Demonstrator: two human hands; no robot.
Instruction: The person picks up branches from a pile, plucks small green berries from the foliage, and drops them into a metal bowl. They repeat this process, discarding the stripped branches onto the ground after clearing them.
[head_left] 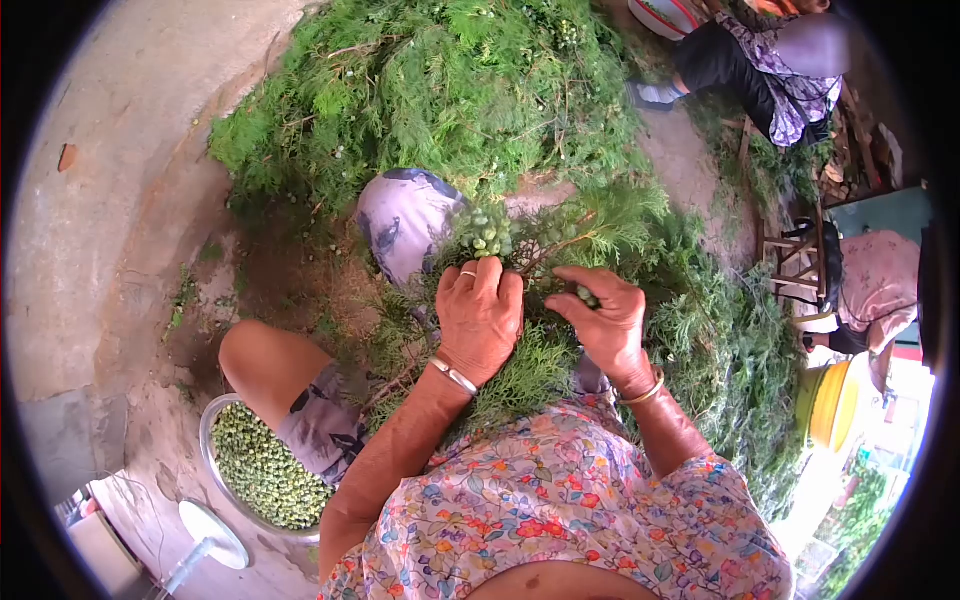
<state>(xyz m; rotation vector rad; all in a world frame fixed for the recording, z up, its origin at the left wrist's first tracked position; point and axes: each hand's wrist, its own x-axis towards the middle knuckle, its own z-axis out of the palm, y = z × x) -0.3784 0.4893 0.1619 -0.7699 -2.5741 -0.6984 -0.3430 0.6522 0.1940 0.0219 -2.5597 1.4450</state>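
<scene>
My left hand (482, 318), a ring on one finger, is closed on a leafy conifer branch (590, 232) that lies over my lap. A cluster of pale green cones (487, 232) stands just beyond its fingertips. To the right, my right hand (608, 318) has its thumb and forefinger a little apart, close to the branch. Some green cones (587, 296) show inside its curled fingers; how many is hidden. More green sprays lie under both wrists and across my legs.
A large heap of conifer cuttings (440, 100) lies ahead, with more greenery (730, 340) along the right. A metal basin (207, 440) full of green cones stands by my left leg, near a round white stool (215, 533). Two other people sit at the right; a yellow tub (832, 405) stands there.
</scene>
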